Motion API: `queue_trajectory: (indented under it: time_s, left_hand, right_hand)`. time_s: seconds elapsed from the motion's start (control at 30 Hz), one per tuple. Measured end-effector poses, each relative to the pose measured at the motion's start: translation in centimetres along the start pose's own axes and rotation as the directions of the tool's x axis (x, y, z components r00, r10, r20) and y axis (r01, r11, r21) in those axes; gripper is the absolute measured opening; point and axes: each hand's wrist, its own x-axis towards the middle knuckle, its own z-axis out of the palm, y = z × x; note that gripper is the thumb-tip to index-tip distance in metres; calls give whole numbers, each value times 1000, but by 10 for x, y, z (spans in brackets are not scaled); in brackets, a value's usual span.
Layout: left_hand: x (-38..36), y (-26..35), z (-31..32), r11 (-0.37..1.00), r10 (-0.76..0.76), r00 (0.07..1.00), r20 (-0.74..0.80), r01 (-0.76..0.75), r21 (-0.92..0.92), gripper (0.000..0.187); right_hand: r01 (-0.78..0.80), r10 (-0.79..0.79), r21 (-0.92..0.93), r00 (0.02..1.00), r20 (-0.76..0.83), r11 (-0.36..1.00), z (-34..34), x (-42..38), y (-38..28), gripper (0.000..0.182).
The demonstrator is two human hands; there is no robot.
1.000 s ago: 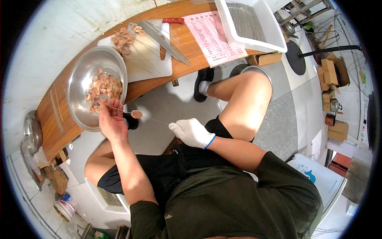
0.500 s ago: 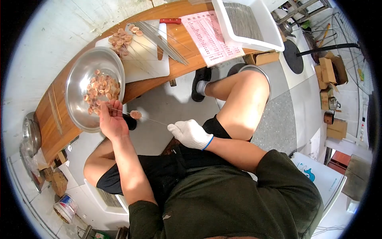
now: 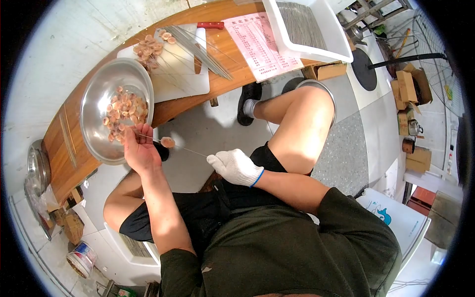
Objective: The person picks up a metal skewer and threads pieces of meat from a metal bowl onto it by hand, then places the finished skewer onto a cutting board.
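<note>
Tabletop (image 3: pixel 55 163) under steel bowl (image 3: pixel 96 99), boxes (image 3: pixel 419 160) about room (gloved right grip (image 3: pixel 236 167) around skewer (image 3: pixel 190 150), left grip (image 3: pixel 142 152) unclear)

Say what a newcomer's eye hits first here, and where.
Likely the white-gloved right hand near mid-picture, holding a thin skewer that carries one round piece. Left of it, the bare left hand is by the rim of a steel bowl of similar pieces. A white tub of thin rods stands upper right.
</note>
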Motion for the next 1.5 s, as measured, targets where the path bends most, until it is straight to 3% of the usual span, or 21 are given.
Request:
queue_trajectory:
  time_s: [1.13,1.33,1.43,1.5]
  left_hand:
    - [-10,-10,12,999,38,999,34,-38,16,23]
    - [-7,-13,8,999,16,999,40,-17,32,23]
    - [-3,-11,2,999,-2,1000,-27,3,43,24]
    - [-1,-5,1,999,-21,1000,17,20,49,24]
  right_hand:
    - [76,-77,-54,997,-12,996,5,1,2,47]
    - [84,-85,-42,996,-15,996,5,0,1,46]
    - [120,-122,-46,991,-49,992,1,4,-1,44]
    - [136,-141,-79,988,-57,987,0,6,-1,44]
